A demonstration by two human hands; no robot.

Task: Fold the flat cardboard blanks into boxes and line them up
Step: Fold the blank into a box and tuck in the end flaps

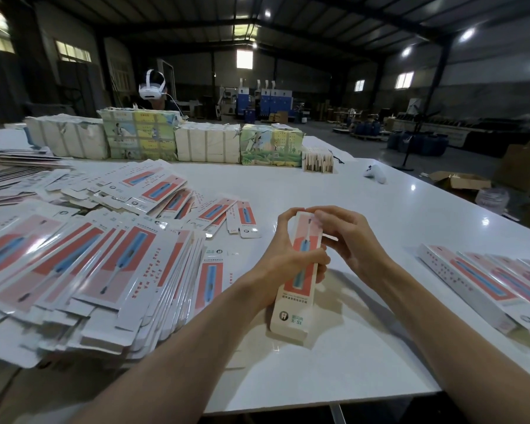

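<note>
Bare forearms point(178, 359) converge on the box point(290, 316), a long slim carton that leans away from the person, its near end seemingly resting on the white counter point(380, 203). The left hand point(288, 258) wraps round the box's middle, probably to keep the tube squared. The right hand point(349, 237) pinches at the box's far end, apparently tucking the end flap in, though the flap itself is hidden under the fingertips. The box is white with a coral-red panel, a blue toothbrush picture and a small tooth logo near its near end. That end looks closed. Left of the box sprawls a heap of flat blanks point(89, 270), within easy reach as supply. Right of the box, finished boxes point(487, 286) lie side by side in a row, the likely place for this one.
</note>
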